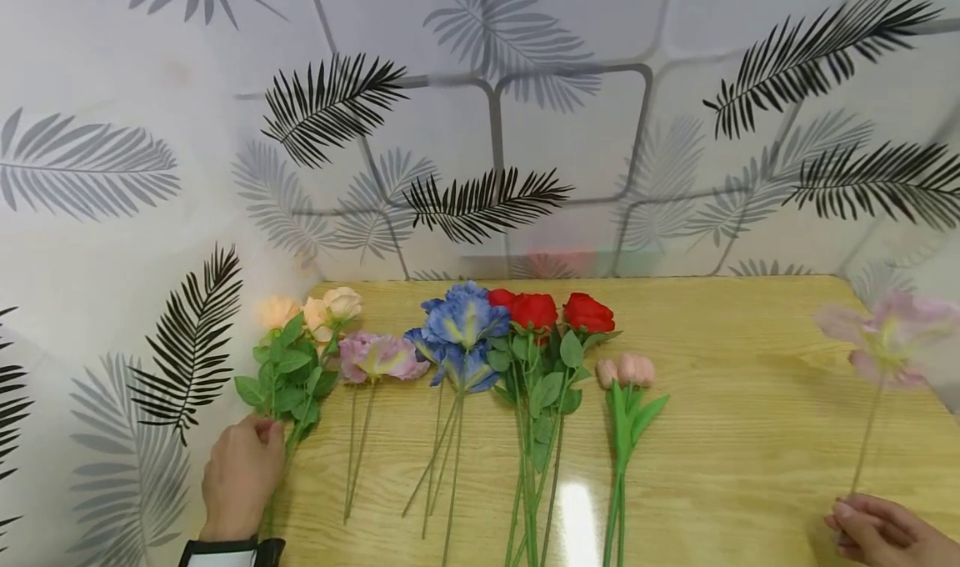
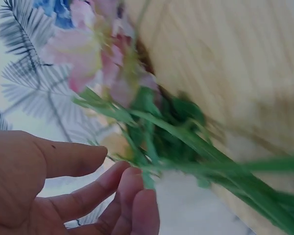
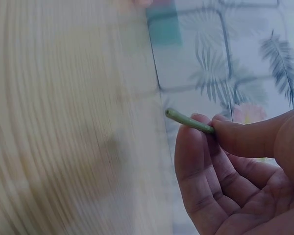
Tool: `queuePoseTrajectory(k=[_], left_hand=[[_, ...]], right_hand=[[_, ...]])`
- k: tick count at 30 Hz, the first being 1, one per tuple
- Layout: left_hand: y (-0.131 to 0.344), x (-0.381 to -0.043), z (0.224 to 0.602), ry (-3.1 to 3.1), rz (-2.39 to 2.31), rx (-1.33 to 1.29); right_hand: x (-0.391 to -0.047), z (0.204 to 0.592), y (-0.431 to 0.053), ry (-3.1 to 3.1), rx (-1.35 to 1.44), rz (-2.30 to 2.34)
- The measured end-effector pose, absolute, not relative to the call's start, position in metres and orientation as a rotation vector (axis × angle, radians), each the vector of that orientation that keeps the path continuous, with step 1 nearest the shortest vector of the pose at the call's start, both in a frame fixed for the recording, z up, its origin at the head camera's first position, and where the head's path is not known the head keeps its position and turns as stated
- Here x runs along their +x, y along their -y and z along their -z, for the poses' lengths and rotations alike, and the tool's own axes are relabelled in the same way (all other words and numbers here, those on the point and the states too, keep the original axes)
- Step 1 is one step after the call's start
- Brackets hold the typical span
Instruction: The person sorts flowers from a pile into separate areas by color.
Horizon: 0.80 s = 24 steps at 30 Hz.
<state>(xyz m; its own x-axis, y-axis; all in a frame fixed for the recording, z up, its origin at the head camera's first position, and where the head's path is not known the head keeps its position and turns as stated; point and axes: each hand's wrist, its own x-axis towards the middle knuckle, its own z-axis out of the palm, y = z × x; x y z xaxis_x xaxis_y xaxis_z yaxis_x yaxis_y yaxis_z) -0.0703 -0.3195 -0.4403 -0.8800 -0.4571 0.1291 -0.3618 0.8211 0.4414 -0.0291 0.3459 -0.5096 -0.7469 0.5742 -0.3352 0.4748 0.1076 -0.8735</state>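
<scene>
In the head view, my right hand [image 1: 888, 534] is at the far right, pinching the lower stem of a pale pink artificial flower [image 1: 892, 333] that stands upright with its bloom on top. The right wrist view has the cut end of that stem [image 3: 186, 120] poking out between thumb and fingers. At the left, my left hand [image 1: 243, 475] is beside the leafy stems of peach roses [image 1: 330, 310] lying on the table. In the left wrist view, a small gap shows between thumb and fingertips [image 2: 130, 176], close to the rose greenery [image 2: 157, 132].
Across the wooden table [image 1: 720, 434] lie pink-purple flowers [image 1: 378, 356], blue flowers [image 1: 465, 321], red roses [image 1: 534, 310] and pink tulips [image 1: 636, 370], blooms toward the back. A translucent leaf-patterned curtain [image 1: 525, 133] hangs behind and along the left side.
</scene>
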Motion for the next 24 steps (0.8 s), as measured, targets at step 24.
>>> queuePoseTrajectory(k=[24], left_hand=[[0.165,-0.077,0.426,2.721,1.120,-0.024]], right_hand=[[-0.028,0.459,-0.180,2.529,-0.147,-1.881]])
